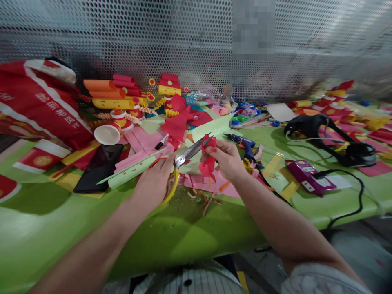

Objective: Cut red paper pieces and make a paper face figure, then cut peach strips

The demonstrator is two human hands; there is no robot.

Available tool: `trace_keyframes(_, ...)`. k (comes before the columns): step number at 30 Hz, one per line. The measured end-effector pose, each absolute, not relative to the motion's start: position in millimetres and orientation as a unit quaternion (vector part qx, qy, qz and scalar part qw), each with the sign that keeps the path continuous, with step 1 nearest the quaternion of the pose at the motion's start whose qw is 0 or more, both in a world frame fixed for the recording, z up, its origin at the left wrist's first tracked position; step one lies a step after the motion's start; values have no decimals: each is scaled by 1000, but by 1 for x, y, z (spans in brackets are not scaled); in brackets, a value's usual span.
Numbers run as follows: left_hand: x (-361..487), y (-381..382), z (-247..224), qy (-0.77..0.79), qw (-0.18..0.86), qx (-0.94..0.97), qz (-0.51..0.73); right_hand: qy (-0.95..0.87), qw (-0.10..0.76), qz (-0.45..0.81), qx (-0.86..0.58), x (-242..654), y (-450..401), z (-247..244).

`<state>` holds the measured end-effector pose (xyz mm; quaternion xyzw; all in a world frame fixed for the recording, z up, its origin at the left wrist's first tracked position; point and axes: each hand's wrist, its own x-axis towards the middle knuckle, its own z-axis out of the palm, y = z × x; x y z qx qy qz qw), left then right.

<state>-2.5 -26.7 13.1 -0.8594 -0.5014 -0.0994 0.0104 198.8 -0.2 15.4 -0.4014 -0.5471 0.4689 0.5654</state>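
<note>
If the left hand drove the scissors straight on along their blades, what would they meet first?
Most likely the red paper in the right hand; the scissors overlap it in view, but depth leaves contact unclear.

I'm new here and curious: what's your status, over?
Left hand gripping scissors. Right hand pinching red paper by the blades. Paper scraps litter green table.

Your only camera sits on your head, looking forward and down over the green worktop (pixel 45 232). It catches your left hand (pixel 155 179) and right hand (pixel 227 160) at close range around mid-frame, the perforated screen (pixel 137 36) beyond filling the top.
</note>
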Motion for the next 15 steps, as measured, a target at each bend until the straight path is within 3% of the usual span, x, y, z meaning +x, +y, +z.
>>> trace_keyframes(15,-3,-26,13,-504,0,-858,-98,-536,572,462,-415,202,1,15)
